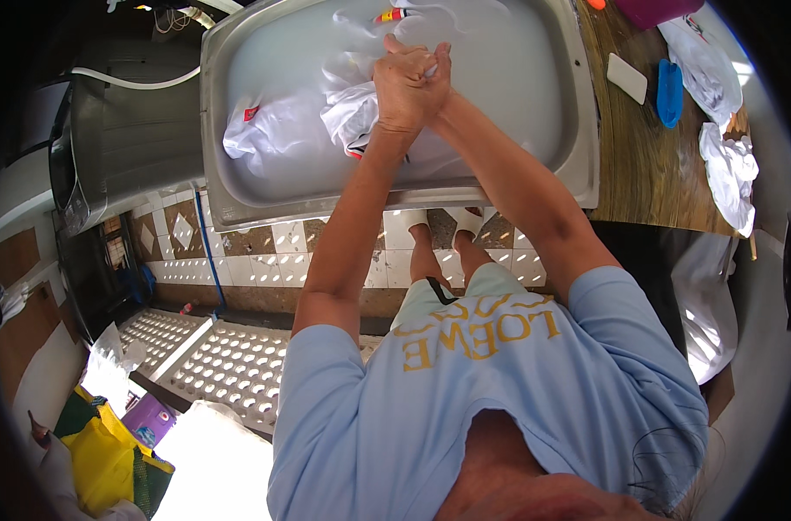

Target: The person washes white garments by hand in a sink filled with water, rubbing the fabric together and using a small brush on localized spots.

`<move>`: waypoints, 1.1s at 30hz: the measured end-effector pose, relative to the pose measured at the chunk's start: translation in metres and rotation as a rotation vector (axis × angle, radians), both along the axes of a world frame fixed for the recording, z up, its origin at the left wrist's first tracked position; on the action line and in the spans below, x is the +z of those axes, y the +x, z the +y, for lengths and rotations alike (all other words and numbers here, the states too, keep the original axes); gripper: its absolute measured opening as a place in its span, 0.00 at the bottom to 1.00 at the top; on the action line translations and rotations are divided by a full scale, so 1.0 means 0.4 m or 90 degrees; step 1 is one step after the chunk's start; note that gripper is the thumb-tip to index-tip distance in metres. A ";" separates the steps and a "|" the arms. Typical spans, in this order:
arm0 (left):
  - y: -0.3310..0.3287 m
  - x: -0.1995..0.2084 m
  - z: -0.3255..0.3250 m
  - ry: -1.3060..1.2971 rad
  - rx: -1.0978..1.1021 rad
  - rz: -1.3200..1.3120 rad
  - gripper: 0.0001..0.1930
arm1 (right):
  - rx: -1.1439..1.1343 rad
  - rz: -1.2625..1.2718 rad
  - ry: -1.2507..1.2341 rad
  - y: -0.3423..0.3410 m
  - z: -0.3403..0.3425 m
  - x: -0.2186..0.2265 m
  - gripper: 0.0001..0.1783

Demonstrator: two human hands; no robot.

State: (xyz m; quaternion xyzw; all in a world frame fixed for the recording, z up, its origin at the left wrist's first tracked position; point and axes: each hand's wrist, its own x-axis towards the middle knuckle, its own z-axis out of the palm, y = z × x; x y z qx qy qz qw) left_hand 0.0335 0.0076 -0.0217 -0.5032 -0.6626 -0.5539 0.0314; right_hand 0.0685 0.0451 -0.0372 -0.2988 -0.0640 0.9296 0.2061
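My left hand (400, 85) and my right hand (438, 82) are pressed together over a metal basin (586, 165) of cloudy water. A bunched, wet white garment (350, 113) with a dark and red edge comes out from beside my left hand. A small bit of white shows between my fingers; most of what they grip is hidden. To the left, another white garment (269, 135) with a small red tag floats partly under water. Beyond my hands, a piece with a yellow and red patch (392, 15) lies in the water.
A wooden counter (625, 165) adjoins the basin on the right. On it are a white bar (627, 78), a blue brush-like object (670, 93), white cloths (727, 174) and a purple container (658, 9). A dark machine (130, 143) stands left; a yellow bag (100, 456) lies lower left.
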 end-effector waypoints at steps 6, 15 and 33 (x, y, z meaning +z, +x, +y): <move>-0.213 -0.006 -0.067 -0.171 0.128 -0.413 0.25 | 0.127 -0.130 0.020 -0.012 0.000 0.033 0.17; -0.201 0.017 -0.217 -0.071 0.006 -0.392 0.20 | 0.131 -0.068 0.012 -0.001 0.075 -0.043 0.19; -0.218 0.022 -0.255 -0.292 -0.095 -0.401 0.16 | 0.154 0.017 0.456 0.103 0.194 0.086 0.04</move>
